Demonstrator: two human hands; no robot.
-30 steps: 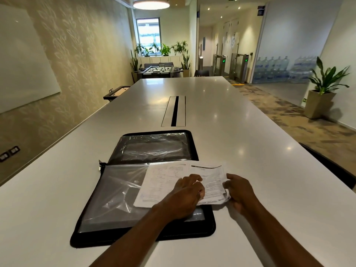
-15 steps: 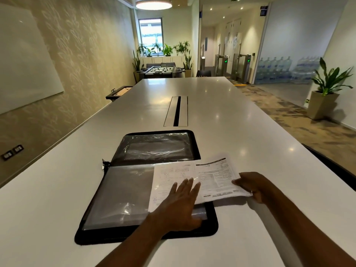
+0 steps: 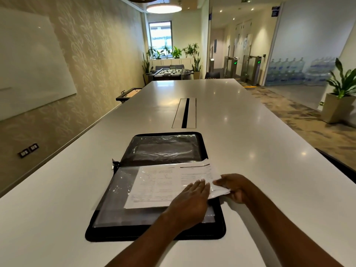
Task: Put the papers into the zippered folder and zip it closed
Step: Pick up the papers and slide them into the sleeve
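My left hand [image 3: 189, 202] lies flat and open on the papers [image 3: 167, 182], pinning them to the near half of the open zippered folder [image 3: 154, 233] so they can't slide. My right hand [image 3: 234, 187] pinches their curled right corner, at the folder's right edge (I'd guess to feed them under the clear sleeve). The folder sits near the table's [image 3: 260, 151] front edge, unzipped.
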